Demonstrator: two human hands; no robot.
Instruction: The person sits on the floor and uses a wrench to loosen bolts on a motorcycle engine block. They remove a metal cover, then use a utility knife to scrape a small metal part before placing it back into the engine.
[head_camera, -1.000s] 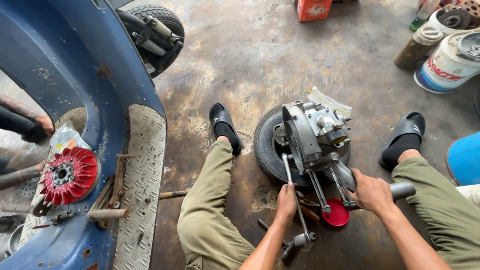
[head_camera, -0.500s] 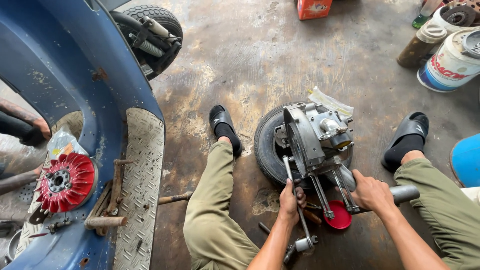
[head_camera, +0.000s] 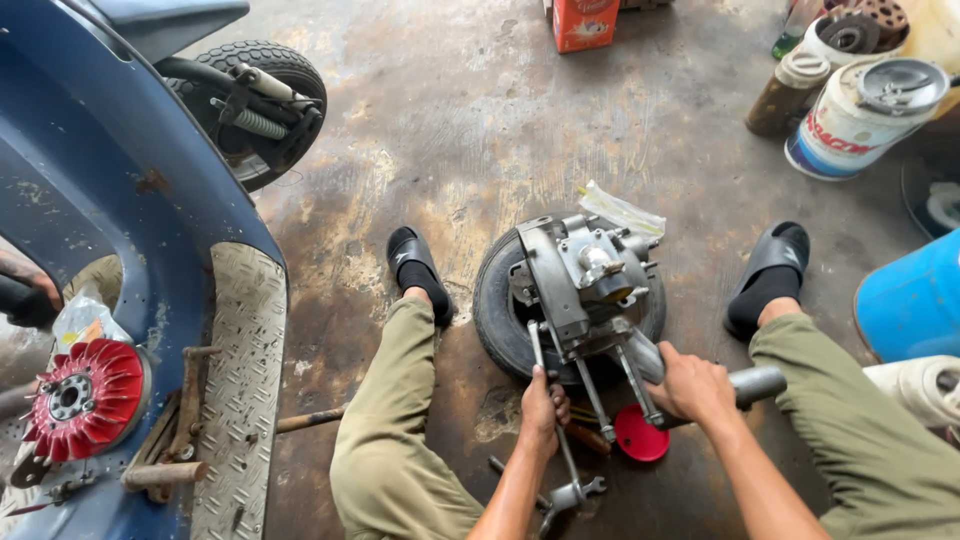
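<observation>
The engine block (head_camera: 585, 285) is being supported on a small tyre (head_camera: 497, 310) at centre; at its six o'clock, a long rod (head_camera: 550, 400) is being gripped by the left hand (head_camera: 543, 408), a grey handle (head_camera: 755, 383) by the right hand (head_camera: 690, 385).

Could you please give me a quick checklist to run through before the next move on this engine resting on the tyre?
1. Left hand gripped on the long rod: ok.
2. Right hand closed on the grey handle: ok.
3. Engine seated on the small tyre: ok.
4. Rod engaged on a fastener: cannot tell, its tip is hidden.
5. Floor near the hands free of loose parts: not ok, a red cap lies there.
</observation>
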